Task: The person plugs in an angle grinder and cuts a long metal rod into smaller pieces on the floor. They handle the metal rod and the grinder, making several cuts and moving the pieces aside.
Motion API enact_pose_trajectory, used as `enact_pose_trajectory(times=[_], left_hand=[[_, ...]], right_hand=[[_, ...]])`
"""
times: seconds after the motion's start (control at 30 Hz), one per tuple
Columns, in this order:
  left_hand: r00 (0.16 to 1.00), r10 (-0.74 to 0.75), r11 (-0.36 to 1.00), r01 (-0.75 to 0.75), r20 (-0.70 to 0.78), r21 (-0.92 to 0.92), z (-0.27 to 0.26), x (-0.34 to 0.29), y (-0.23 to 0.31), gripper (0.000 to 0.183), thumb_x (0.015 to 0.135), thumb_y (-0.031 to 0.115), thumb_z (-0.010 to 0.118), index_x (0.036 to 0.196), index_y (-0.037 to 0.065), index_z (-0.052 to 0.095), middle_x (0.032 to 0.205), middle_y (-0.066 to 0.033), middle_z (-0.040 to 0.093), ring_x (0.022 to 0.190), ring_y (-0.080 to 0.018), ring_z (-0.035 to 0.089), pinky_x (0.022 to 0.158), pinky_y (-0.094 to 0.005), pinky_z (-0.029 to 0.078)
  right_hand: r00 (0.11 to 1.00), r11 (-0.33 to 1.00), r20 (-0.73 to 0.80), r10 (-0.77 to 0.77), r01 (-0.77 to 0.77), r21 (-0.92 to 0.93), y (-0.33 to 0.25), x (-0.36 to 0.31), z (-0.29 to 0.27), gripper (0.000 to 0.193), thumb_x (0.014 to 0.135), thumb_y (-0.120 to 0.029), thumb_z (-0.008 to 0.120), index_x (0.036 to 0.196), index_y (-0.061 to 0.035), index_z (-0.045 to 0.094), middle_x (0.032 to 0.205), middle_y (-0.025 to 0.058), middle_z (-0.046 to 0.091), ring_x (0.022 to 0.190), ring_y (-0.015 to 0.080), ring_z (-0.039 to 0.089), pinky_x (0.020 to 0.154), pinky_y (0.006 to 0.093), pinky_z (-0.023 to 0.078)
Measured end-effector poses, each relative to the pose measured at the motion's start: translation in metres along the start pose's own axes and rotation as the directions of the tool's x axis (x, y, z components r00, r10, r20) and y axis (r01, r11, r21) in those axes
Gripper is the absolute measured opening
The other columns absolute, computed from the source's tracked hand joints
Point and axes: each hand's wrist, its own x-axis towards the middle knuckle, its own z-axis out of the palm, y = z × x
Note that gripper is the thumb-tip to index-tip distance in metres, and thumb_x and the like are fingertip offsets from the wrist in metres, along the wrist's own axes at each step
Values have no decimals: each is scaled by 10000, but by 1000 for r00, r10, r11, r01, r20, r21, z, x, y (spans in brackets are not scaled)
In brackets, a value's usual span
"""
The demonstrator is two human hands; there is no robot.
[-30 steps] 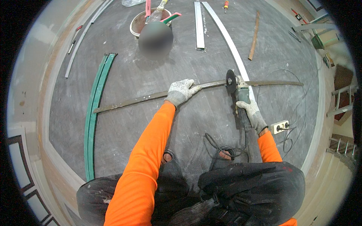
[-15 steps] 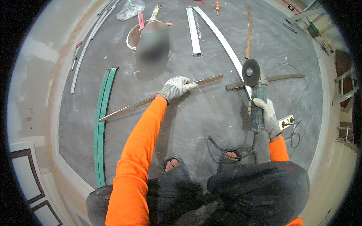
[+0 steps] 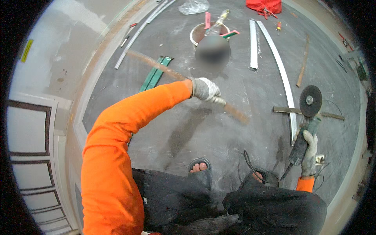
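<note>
My left hand (image 3: 207,91), in a pale knit glove, is closed around a long thin brownish strip (image 3: 237,113), blurred by motion. The strip slants from upper left to lower right above the floor; I cannot tell whether it is metal or wood. At the right, my gloved right hand (image 3: 311,150) grips the body of an angle grinder (image 3: 300,145). Its round dark disc (image 3: 310,101) points away from me, above a dark flat bar (image 3: 284,110) lying across a long white profile (image 3: 279,62). Blur hides whether the disc turns.
Green strips (image 3: 153,78) lie at left, partly behind my sleeve. A bucket (image 3: 193,37) with pink-handled tools stands beyond, next to a blurred patch. Farther right are a shorter white profile (image 3: 253,47), a screwdriver (image 3: 279,26) and a red bag (image 3: 263,5). The grinder's cord (image 3: 250,164) loops near my right foot.
My view has turned left, shifting the floor items rightward. My left hand still holds the strip, which has swung so its right end now dips toward me. The grinder remains in my right hand.
</note>
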Motion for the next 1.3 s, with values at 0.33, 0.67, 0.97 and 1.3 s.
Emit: enact_pose_trajectory(times=[0.33, 0.67, 0.97, 1.3], left_hand=[[995, 5, 874, -52, 97, 484, 79, -102, -15, 833, 968, 777, 455, 752, 46, 790, 809, -159, 730, 873, -319, 649, 945, -442, 470], [886, -316, 905, 389, -340, 174, 96, -119, -17, 318, 915, 254, 659, 1119, 23, 736, 1554, -213, 463, 1502, -362, 382, 1239, -428, 350], [298, -786, 618, 367, -542, -695, 155, -121, -113, 701, 831, 16, 605, 1513, 0, 449, 1477, -238, 492, 1368, -393, 513, 1162, -416, 418], [648, -715, 412, 89, -261, -907, 165, -144, -153, 498, 841, 96, 695, 1324, -4, 630, 844, -60, 668, 723, -148, 613, 624, -325, 481]], right_hand=[[998, 996, 50, -45, 42, 75, 7, -4, -1, 301, 936, -227, 714, 1105, 11, 641, 906, 100, 699, 721, 196, 697, 639, 348, 603], [997, 999, 80, 0, -4, 47, 14, -2, -21, 421, 934, -261, 736, 1235, 2, 607, 947, 89, 695, 768, 193, 704, 674, 344, 610], [996, 998, 78, 41, -45, 49, 18, -5, -22, 453, 937, -253, 727, 1280, 6, 581, 959, 103, 694, 775, 197, 706, 670, 343, 614], [995, 996, 84, 60, -66, 68, 25, -1, -23, 463, 928, -255, 733, 1284, -5, 575, 959, 106, 697, 781, 201, 707, 665, 352, 617]])
